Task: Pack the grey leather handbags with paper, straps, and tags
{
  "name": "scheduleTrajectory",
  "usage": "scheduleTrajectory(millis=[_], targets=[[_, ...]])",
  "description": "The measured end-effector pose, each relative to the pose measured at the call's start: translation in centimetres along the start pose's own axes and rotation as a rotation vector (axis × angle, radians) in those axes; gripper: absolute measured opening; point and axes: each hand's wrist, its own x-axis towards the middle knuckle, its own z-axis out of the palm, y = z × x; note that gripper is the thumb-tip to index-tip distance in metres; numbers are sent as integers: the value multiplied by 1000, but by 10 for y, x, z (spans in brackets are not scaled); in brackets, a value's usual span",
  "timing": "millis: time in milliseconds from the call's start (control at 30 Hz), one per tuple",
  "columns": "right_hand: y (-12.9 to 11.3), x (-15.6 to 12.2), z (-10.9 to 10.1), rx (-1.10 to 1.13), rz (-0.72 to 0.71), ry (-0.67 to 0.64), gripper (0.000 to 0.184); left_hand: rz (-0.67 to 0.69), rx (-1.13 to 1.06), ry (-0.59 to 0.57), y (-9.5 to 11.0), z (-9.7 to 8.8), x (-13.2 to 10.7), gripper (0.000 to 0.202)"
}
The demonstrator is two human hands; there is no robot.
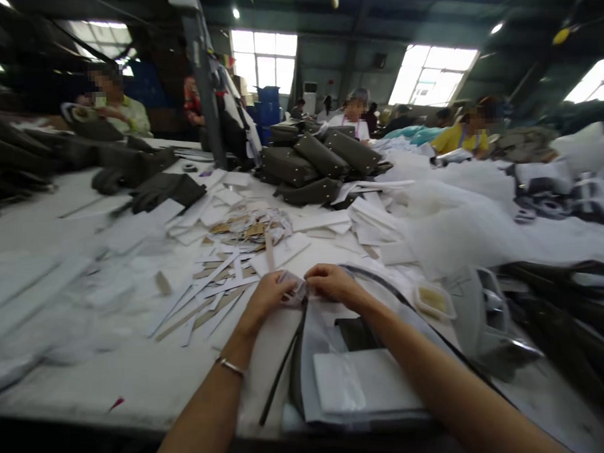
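Observation:
My left hand (pixel 271 296) is closed on a small clear plastic piece (pixel 295 290), perhaps a packet; blur hides its detail. Close beside it, my right hand (pixel 334 282) pinches at the top end of a dark strap or the plastic; which one I cannot make out. Under my right forearm lies a grey bag (pixel 308 366) with a dark edge, and a white padded sheet (pixel 363 384) with clear tape across it rests on top. A long black strap (pixel 384 279) curves around behind my right hand. Another thin dark strap (pixel 276 381) runs along the bag's left side.
Cardboard strips (pixel 219 290) and a pile of paper scraps (pixel 252 225) lie beyond my hands. Dark bags (pixel 319 159) are stacked behind. On the right are a small plastic tub (pixel 434 301), a tape dispenser (pixel 486 312) and white foam wrap (pixel 446 207). Several people sit farther back.

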Motion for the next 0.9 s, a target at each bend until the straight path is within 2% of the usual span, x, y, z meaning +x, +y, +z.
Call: scheduleTrajectory(millis=[67, 167, 367, 433, 533, 633, 700, 767, 833, 867, 900], targets=[[1, 0, -3, -38, -40, 3, 18, 50, 3, 74, 0, -3, -1, 26], [4, -1, 0, -104, -85, -23, 31, 131, -7, 113, 4, -2, -6, 21], [14, 4, 10, -204, -97, -1, 11, 173, -130, 130, 8, -4, -7, 23], [13, 4, 6, -188, -77, -23, 14, 152, -187, 37, 9, -7, -9, 31], [-1, -7, -12, -121, -80, -4, 25, 86, -202, -242, 14, -9, -18, 40], [-19, -45, -42, 50, -124, 62, 28, -30, -123, -578, 19, -11, -29, 47], [-23, -87, -62, 139, -88, 17, 32, -62, -114, -693, 21, -12, -33, 61], [-12, -138, -73, 134, 65, -120, 33, -53, -153, -669, 21, -15, -34, 79], [15, -188, -75, 150, 320, -273, 33, -48, -167, -583, 19, -16, -31, 85], [32, -210, -72, 178, 436, -283, 34, -55, -131, -540, 16, -16, -28, 86], [51, -228, -68, 197, 508, -238, 33, -68, -68, -508, 14, -16, -26, 85]])
